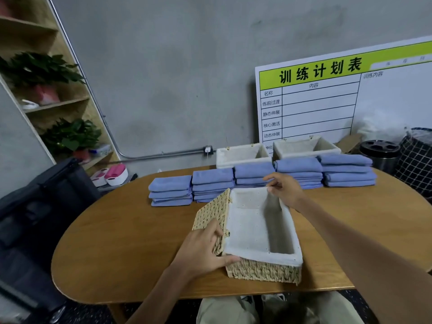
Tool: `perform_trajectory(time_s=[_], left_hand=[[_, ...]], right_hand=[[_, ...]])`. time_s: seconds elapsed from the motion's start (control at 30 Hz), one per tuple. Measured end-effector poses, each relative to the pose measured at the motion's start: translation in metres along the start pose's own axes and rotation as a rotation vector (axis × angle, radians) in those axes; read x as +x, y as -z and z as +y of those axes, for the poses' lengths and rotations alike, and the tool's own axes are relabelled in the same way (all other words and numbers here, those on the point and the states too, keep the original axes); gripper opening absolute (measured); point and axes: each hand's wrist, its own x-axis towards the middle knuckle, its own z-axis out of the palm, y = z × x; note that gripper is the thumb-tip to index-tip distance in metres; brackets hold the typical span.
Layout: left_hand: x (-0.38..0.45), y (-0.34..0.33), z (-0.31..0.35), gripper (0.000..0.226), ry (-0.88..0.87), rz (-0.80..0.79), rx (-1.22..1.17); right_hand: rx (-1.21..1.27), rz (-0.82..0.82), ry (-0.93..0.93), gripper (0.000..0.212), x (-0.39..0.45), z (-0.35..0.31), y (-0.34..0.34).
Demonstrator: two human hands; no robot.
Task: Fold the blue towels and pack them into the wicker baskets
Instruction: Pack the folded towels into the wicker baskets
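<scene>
A wicker basket (261,271) with a white cloth lining stands open and empty at the table's near middle, its woven lid (211,212) swung out to the left. My left hand (202,250) grips the basket's near-left corner, fingers over the lid's hinge edge and thumb along the front rim. My right hand (284,190) pinches the lining at the far rim. Behind the basket, several stacks of folded blue towels (299,170) run in a row across the table. Two more lined baskets (240,156) (304,147) stand empty behind the stacks.
The oval wooden table (121,249) has bare room left and right of the basket. A white schedule board (346,99) leans on the wall. A black bin (379,153) and a checked hamper (417,160) stand at the right, a dark chair (39,206) at the left.
</scene>
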Motion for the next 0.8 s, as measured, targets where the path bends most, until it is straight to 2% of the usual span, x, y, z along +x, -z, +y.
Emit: perform_trajectory(time_s=[0.1,0.13,0.27,0.5,0.57,0.67,0.8], left_hand=[[0.003,-0.001,-0.007,0.032,-0.051,0.038,-0.197],[0.007,-0.001,-0.009,0.029,-0.039,0.067,-0.229],[0.027,-0.004,-0.020,0.036,-0.006,0.145,-0.205],[0.055,0.004,-0.047,0.042,0.050,0.087,-0.294],[0.077,0.017,-0.053,0.043,0.123,0.107,-0.221],[0.129,0.034,-0.072,0.041,0.166,0.175,0.027],[0.214,0.040,-0.100,0.019,0.180,0.046,0.353]], right_hand=[[-0.015,-0.004,0.021,0.028,0.007,-0.005,-0.009],[-0.021,-0.004,0.035,0.029,0.010,-0.006,-0.012],[-0.054,-0.026,0.054,0.023,0.019,-0.011,-0.023],[0.017,-0.001,0.016,0.020,0.025,-0.013,-0.032],[0.026,-0.009,0.022,0.020,0.026,-0.014,-0.033],[0.009,-0.006,0.034,0.020,0.026,-0.013,-0.035],[0.018,0.014,0.001,0.019,0.029,-0.011,-0.037]])
